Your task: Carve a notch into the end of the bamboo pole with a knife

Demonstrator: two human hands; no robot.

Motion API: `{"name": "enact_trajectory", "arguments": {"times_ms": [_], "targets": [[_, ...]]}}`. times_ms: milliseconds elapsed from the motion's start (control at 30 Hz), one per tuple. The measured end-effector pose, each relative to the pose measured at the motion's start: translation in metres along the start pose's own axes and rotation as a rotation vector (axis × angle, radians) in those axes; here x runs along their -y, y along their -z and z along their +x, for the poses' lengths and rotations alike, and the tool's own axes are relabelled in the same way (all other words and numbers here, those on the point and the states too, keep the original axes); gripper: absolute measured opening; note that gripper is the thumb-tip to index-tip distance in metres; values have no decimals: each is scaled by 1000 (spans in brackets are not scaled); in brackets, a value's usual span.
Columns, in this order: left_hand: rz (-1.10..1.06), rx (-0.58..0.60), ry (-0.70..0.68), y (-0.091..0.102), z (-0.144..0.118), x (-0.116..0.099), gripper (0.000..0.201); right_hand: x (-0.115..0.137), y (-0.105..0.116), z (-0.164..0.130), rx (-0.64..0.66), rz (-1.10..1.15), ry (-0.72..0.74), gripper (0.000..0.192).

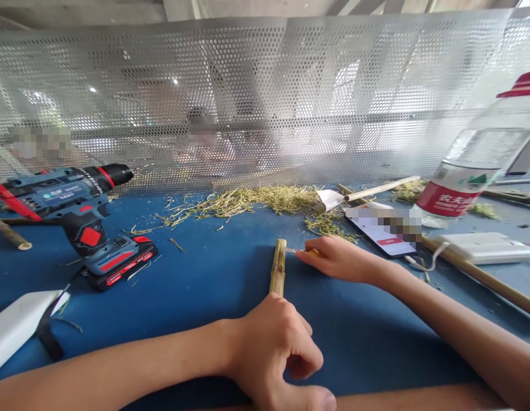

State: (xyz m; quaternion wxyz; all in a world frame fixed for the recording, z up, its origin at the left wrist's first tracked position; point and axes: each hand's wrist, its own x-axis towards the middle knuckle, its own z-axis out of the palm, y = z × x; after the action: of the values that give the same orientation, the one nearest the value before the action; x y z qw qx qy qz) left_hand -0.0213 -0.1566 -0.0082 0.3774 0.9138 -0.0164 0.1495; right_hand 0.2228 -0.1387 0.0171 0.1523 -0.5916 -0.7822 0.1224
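A short length of bamboo (278, 268) with a node near its middle points away from me over the blue table. My left hand (277, 348) is closed around its near end, which the hand hides. Just right of the far end, my right hand (328, 257) grips a small knife (315, 252) with a yellow handle. Its short blade points left and reaches close to the bamboo; I cannot tell whether it touches.
A cordless drill (80, 211) stands at left near a white object (16, 322). Pale shavings (265, 200) lie along the perforated metal screen (247, 103). A phone (382, 234), water bottle (465, 160), white power bank (487, 248) and long bamboo stick (482, 279) are at right.
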Motion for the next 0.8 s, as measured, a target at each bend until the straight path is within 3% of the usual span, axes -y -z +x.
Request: {"name": "enact_trajectory", "arguments": {"times_ms": [133,333,633,800], "targets": [[18,-29,15,0,0,3,42,-2,6,-3,40,52,78,41],[41,4,53,-1,1,3,43,7,7,-6,126,61,137,45],[-1,-33,28,-1,3,1,43,14,-8,-4,-9,-48,82,51],[10,8,65,0,3,-1,46,17,-9,2,25,-8,9,51]]}}
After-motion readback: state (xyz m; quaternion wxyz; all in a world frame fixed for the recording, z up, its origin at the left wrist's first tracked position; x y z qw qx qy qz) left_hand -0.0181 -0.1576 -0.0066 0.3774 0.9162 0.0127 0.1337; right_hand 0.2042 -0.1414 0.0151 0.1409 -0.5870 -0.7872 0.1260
